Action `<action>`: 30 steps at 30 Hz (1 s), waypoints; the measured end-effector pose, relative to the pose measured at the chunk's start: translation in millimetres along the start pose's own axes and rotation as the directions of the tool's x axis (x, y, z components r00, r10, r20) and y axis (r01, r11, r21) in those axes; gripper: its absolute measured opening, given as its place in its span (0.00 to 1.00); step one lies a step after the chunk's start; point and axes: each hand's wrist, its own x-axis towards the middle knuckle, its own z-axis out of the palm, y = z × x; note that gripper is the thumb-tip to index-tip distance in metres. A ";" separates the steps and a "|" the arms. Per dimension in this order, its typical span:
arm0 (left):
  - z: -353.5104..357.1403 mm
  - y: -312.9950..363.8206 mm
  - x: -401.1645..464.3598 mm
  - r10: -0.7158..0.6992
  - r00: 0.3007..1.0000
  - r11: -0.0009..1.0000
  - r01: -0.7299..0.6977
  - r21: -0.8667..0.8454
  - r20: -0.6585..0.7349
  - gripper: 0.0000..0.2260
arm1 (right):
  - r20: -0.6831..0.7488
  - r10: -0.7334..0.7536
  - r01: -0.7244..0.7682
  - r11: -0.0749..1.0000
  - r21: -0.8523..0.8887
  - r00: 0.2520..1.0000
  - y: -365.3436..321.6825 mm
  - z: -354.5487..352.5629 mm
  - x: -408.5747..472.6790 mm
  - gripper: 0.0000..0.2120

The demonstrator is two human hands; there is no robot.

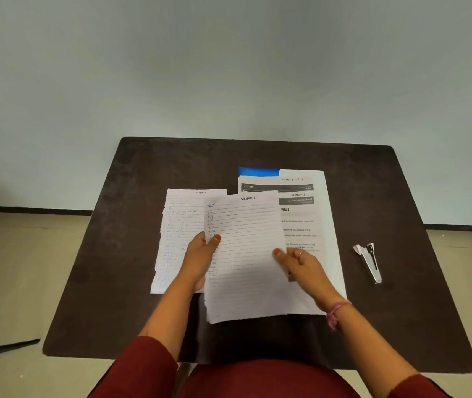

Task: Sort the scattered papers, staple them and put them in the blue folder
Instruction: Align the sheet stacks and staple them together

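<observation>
- Here, one lined sheet (246, 254) headed "Section 1" is held at the middle of the dark table (401, 196), lifted at its near edge.
- The left hand (200, 254) pinches its left edge, thumb on top; the right hand (298, 261) pinches its right edge the same way.
- One handwritten sheet (180, 225) lies flat to the left, partly under the held one.
- At least two printed pages (306, 214) lie stacked to the right, overlapping a blue folder (257, 171) whose far edge alone shows.
- One stapler (369, 261) lies well apart on the right.
- Both forearms reach forward from red sleeves; the right wrist wears a pink band (336, 310).
</observation>
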 end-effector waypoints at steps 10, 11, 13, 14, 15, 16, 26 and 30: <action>-68.6 23.8 14.2 0.017 0.994 0.981 0.004 0.193 -0.110 0.08 | 0.039 0.085 -0.087 0.995 0.054 0.996 -23.4 68.8 30.0 0.03; -72.9 25.6 15.5 0.027 0.992 0.978 0.000 0.211 -0.124 0.09 | 0.028 0.092 -0.093 0.995 0.022 0.995 -26.9 74.0 35.5 0.03; -79.5 29.2 19.5 0.067 0.985 0.965 -0.023 0.263 -0.161 0.12 | -0.007 0.083 -0.084 0.994 -0.068 0.997 -33.8 85.2 47.0 0.06; -82.0 30.5 22.0 0.091 0.980 0.954 -0.035 0.299 -0.176 0.15 | -0.022 0.074 -0.077 0.990 -0.122 0.997 -36.7 90.3 52.2 0.07; -84.7 31.5 26.0 0.109 0.976 0.942 -0.042 0.332 -0.186 0.17 | -0.033 0.059 -0.064 0.982 -0.179 0.998 -40.7 95.9 56.9 0.05; -86.9 32.2 29.5 0.123 0.973 0.933 -0.047 0.357 -0.194 0.19 | -0.035 0.046 -0.052 0.971 -0.234 0.998 -46.1 100.8 59.6 0.04; -106.4 25.8 54.2 0.191 0.945 0.862 -0.032 0.505 -0.266 0.20 | -0.034 0.036 -0.046 0.909 -0.415 0.999 -49.9 128.4 80.4 0.13; -110.5 21.2 62.2 0.188 0.939 0.826 0.006 0.564 -0.286 0.22 | -0.032 0.057 -0.065 0.871 -0.488 0.998 -43.9 128.9 81.1 0.15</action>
